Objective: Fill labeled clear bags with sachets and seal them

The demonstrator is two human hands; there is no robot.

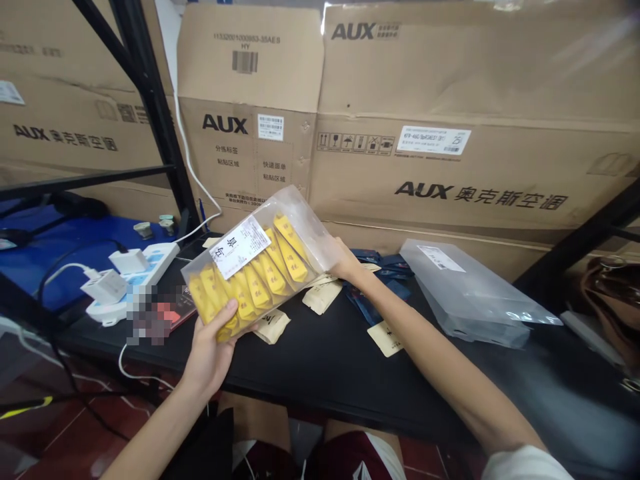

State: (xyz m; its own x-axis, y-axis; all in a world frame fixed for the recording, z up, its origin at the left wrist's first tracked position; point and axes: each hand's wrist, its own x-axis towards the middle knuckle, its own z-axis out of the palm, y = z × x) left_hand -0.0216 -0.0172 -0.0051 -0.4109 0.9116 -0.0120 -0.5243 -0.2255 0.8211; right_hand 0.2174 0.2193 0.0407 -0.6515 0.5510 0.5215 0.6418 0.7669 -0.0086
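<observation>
A clear frosted plastic bag (311, 225) with several yellow sachets (273, 270) inside is held tilted above the black table. A white printed label (240, 248) is stuck on its front. My left hand (213, 347) grips the bag's lower left end, thumb on the front. At the upper right end, my right hand (340, 259) is closed on the bag's edge, its fingers mostly hidden behind the plastic. Below and behind the bag lie cream sachets (323, 298) and dark blue sachets (367, 307).
Frosted plastic bags (460, 293) are stacked at the right of the black table (320, 363). A white power strip (160, 263) with plugged-in chargers and cables sits at the left. Large AUX cardboard boxes (360, 87) stand behind, and black metal frame posts (165, 133) rise at the sides.
</observation>
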